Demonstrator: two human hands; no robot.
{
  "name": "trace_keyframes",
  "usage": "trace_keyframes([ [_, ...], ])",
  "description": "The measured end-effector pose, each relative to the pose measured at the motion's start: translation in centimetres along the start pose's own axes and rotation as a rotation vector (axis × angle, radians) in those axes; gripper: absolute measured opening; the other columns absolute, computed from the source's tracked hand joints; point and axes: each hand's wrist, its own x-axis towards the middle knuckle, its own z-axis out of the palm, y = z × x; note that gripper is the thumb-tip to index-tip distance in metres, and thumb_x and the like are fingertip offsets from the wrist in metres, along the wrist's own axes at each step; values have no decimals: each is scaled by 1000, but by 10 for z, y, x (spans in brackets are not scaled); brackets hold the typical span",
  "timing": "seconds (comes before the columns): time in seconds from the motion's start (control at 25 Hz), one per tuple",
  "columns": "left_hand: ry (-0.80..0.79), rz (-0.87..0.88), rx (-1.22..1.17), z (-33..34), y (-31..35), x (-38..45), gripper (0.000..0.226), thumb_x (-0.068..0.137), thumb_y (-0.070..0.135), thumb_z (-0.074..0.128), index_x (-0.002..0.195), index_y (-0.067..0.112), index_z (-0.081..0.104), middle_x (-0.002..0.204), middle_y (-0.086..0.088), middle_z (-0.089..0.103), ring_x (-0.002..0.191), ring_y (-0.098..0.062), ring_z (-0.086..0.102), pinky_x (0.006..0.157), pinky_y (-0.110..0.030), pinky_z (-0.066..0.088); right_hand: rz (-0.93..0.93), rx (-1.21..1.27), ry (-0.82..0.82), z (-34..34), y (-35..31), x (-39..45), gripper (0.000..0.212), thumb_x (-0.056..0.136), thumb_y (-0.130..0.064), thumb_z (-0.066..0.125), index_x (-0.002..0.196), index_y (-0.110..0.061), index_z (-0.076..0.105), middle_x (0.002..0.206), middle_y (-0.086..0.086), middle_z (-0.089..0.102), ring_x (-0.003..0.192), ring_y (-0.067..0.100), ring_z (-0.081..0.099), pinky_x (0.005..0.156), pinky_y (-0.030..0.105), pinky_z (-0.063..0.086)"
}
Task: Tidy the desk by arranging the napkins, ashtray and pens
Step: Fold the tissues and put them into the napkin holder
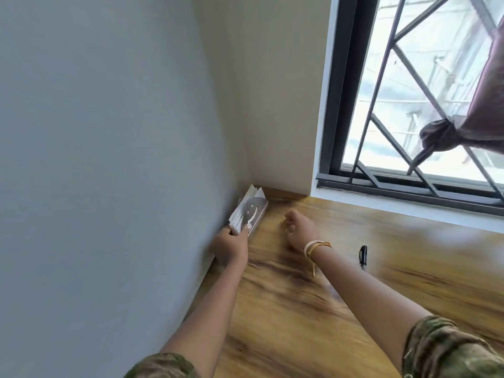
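A silver napkin holder (255,211) with white napkins stands on the wooden desk (313,309), pressed into the far left corner against the wall. My left hand (227,245) grips its near end, thumb on the metal face. Just right of the holder, my right hand (300,226) hovers over the desk with loosely curled fingers and nothing in it; string bracelets circle its wrist. A black pen (363,257) lies on the desk to the right of my right forearm. No ashtray is in view.
A grey-white wall (109,159) runs along the desk's left edge. A barred window (409,105) with a dark frame sits behind the desk at right, with a knotted purple curtain (463,126) hanging in front of it.
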Motion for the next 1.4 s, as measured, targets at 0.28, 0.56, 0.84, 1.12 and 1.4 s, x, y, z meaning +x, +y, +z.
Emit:
trace_keyframes([
  [0.28,81,-42,-63,15,-4,0,34,70,35,81,65,12,56,66,-7,66,61,-26,57,51,-25,29,-138,-142,-16,2,8,-10,38,81,-7,53,118,-10,57,121,7,57,107,28,58,93,34,47],
  [0.56,-52,-11,-106,21,-11,-1,53,66,34,82,110,10,64,108,-5,69,95,-23,65,77,-29,48,-148,-276,-100,3,-3,-23,38,81,-15,52,118,-8,54,130,8,47,107,33,58,90,40,50],
  [0.84,-132,4,-49,7,-20,-49,85,70,34,81,139,9,38,139,-11,49,127,-29,49,102,-38,41,-198,-426,-38,-7,16,-80,43,86,-24,50,128,-12,49,135,6,50,122,25,50,106,41,34],
  [1.12,-161,101,-2,-3,-17,-147,92,78,29,77,148,3,24,149,-19,38,136,-30,38,108,-33,32,-218,-462,47,-48,62,-156,44,85,-27,50,127,-14,52,132,5,53,122,24,50,105,39,35],
  [1.4,-195,171,64,-4,-24,-302,80,81,32,73,145,6,33,142,-17,45,130,-30,44,104,-35,37,-249,-448,45,-102,132,-270,46,83,-25,53,128,-15,52,133,6,53,120,26,53,104,38,36],
])
